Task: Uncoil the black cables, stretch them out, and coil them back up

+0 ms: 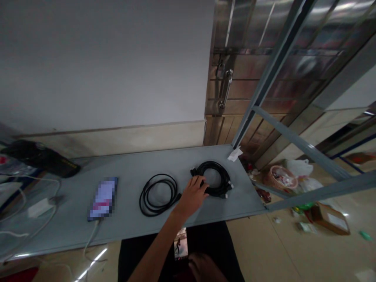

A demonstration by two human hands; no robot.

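Note:
My left hand [194, 190] reaches over the table, fingers bent onto the left side of a thick coil of black cables [221, 175]. Pale connector ends stick out at the coil's right side. Left of the hand lies a second, thinner loop of black cable [159, 181], flat on the tabletop, one end beside my wrist. My right hand [204, 267] is low in the shade over my lap, close to a phone with a lit screen [181, 244]. Its fingers are too dark and blurred to make out.
On the grey table [129, 168] lie a blurred-screen phone [102, 199] with a white cord, a white adapter [40, 207] and a black bottle [44, 158]. A metal frame [273, 66] rises at the right end. A basket [281, 177] and a cardboard box [330, 219] sit on the floor.

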